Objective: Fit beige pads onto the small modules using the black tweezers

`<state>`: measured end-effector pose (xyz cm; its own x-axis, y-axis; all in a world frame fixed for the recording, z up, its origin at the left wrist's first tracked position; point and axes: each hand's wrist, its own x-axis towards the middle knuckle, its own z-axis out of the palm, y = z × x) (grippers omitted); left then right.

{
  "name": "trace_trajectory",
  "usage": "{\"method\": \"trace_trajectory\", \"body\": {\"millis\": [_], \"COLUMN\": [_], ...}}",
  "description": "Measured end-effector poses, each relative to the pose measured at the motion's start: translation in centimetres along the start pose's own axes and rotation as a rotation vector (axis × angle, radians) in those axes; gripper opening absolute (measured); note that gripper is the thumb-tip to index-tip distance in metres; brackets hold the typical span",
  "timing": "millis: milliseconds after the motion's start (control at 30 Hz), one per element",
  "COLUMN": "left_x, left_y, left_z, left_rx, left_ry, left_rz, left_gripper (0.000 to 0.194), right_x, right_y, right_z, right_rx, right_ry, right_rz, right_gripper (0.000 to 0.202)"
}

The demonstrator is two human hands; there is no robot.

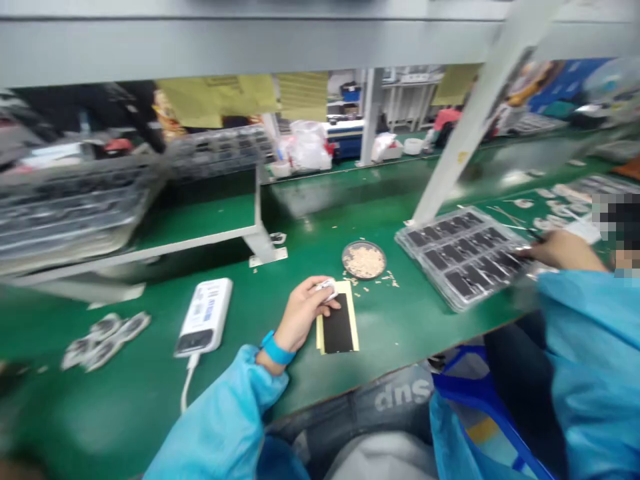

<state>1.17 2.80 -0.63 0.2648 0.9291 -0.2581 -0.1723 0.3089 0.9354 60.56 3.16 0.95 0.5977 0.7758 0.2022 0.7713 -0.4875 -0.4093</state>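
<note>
Right now left hand (303, 312) pinches small white piece (326, 287), grip closed on it, over top end of black strip on yellow backing (339, 325). Strip lies on green worktop (240, 313) just right of hand, long axis running away from person. Right hand out of view; co-worker's hand (563, 250) at tray (463, 257), well apart.

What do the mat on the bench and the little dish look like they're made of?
Mat: likely rubber or vinyl, a smooth green sheet with soft glare. Dish: probably metal, judging by its thin grey rim, though blur leaves it open. It holds pale crumbs.
</note>
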Motion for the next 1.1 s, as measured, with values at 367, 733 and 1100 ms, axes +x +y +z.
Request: {"method": "trace_trajectory", "body": {"millis": [367,733,1100], "left_x": [0.2,0.5,0.1], "left_y": [-0.2,0.6,0.8], "left_z": [-1.2,-1.4,-0.9], "left_rx": [-0.015,-0.08,0.095], "left_ry": [0.082,0.149,0.124], "left_rz": [0.129,0.146,0.235], "left_gripper": [0.05,0.047,0.042], "right_x": [-10.8,-22.1,-22.3], "right_y": [-19.5,-33.3,-32.3], "right_z": [0.6,9.5,11.3], "right_rx": [0.283,0.82,0.88], "right_ry": [-0.018,-0.78,-0.996], "right_rz": [-0.461,-0.75,-0.509], "right_gripper": [0.031,0.034,0.038]}}
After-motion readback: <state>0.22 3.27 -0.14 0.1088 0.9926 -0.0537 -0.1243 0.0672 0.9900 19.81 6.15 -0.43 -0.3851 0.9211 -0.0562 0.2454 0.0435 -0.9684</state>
